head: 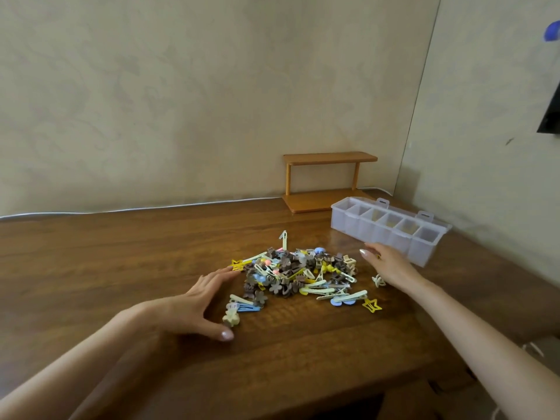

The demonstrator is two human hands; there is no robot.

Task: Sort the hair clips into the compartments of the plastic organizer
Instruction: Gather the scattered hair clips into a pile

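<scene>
Left hand (200, 301) and right hand (389, 266), both released with fingers straight, flank the hair clip pile (295, 275). The plastic organizer (391, 230) sits just beyond the right hand, and the wooden table (121, 253) runs back to the beige wall (181, 116).

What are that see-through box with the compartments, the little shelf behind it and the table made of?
The organizer looks like frosted, translucent plastic: the table's brown shows dimly through its walls. The shelf seems to be wood or wood-look board, smooth and orange-brown with a soft sheen. The table looks like dark wood or veneer with a glossy finish, showing grain lines and light reflections.
</scene>
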